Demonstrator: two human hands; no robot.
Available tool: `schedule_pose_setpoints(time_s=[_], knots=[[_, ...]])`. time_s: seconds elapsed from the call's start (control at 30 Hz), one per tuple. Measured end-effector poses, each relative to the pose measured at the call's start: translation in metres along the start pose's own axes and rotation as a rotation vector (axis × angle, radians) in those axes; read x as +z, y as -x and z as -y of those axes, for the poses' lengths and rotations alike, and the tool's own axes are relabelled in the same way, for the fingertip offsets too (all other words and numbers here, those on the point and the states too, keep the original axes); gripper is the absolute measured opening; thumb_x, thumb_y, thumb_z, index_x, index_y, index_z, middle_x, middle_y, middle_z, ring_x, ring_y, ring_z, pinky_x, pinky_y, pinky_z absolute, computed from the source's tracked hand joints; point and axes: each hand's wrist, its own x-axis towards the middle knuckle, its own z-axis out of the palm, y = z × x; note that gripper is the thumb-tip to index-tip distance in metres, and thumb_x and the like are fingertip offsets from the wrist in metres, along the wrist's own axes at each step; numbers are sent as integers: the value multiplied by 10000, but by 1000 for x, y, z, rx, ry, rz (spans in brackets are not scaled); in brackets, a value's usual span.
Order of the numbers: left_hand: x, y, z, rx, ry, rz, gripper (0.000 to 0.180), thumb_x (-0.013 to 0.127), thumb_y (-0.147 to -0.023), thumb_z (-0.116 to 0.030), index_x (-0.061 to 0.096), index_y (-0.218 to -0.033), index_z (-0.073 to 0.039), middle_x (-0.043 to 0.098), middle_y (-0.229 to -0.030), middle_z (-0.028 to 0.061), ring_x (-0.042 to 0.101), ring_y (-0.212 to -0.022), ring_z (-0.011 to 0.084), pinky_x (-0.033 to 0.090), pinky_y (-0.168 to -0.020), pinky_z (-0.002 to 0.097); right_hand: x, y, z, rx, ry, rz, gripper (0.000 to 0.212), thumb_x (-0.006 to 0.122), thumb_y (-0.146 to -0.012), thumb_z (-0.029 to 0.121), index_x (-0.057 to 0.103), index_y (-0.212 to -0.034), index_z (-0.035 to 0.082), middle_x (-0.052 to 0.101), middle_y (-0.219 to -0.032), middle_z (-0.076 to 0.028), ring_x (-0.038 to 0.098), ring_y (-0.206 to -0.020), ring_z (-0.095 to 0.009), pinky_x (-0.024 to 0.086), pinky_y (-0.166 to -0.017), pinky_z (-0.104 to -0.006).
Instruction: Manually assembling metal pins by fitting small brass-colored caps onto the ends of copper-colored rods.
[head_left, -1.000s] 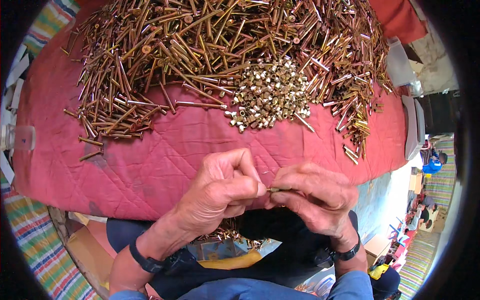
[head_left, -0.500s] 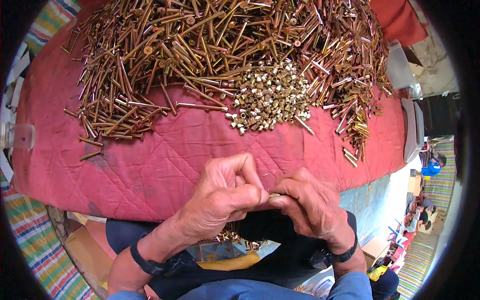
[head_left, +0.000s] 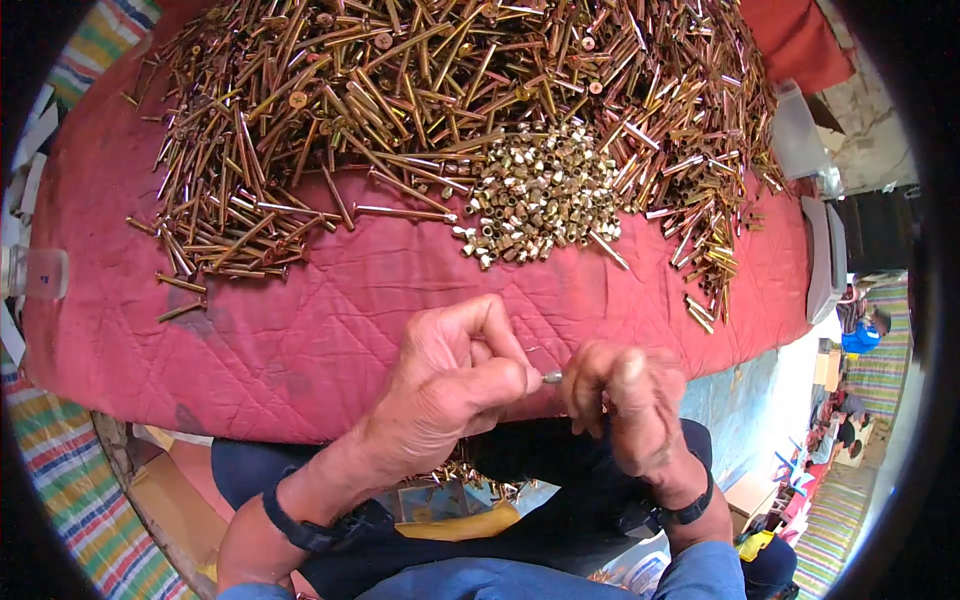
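Over my lap, at the near edge of the red quilted cloth, my left hand [head_left: 455,375] is closed in a pinch. A small metal fastener [head_left: 552,377] sticks out of it, its short silvery end pointing right; the rest is hidden in the fingers. My right hand [head_left: 630,400] is just right of that end, its fingers curled and slightly smeared, thumb raised. Whether it touches or holds anything is unclear. Beyond both hands lies a pile of small silvery and brassy cone nuts [head_left: 540,195], against a large heap of brass-coloured countersunk screws [head_left: 400,90].
Short metal sleeves [head_left: 712,265] spill down the heap's right side. The red quilted cloth [head_left: 330,350] covers the work surface. A clear plastic cup [head_left: 45,272] stands at the left edge, and a translucent container [head_left: 800,130] at the far right. People [head_left: 868,330] are far off at right.
My right hand has moved off the fastener's end a little to the right, and its thumb has lifted. The silvery end now shows. My left hand stays nearly in place.
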Motion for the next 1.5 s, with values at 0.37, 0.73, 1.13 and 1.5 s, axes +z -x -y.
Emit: schedule_pose_setpoints(time_s=[0.37,0.73,1.13,1.5], knots=[[-3,1,0,-64,115,-7,127,650,-867,-20,538,-814,-49,501,-590,-47,338,-430,-6,203,-381,210,5,-11,8,-468,453,-99,237,785,-798,7,716,-1025,1,712,-892,-115,713,-762,-243,559,-643,-327],[3,1,-6,-114,83,-23,185,687,-815,-50,504,-791,-50,499,-574,1,328,-390,46,224,-365,236,0,-9,12,-310,298,-55,167,761,-814,-13,707,-971,7,696,-851,-110,673,-661,-234,524,-579,-320],[0,2,-4,-143,129,5,139,666,-842,-28,532,-814,-51,487,-587,-22,335,-418,21,214,-377,220,14,-12,9,-426,371,-97,206,778,-823,5,675,-1002,1,629,-784,-83,646,-646,-242,496,-519,-364],[-18,6,-32,657,-1301,242,65,674,-821,-10,683,-885,-21,676,-863,127,677,-797,291,541,-705,381,-25,-27,-9,-365,693,-431,122,763,-840,76,704,-940,37,659,-786,-99,618,-633,-233,503,-561,-331]])
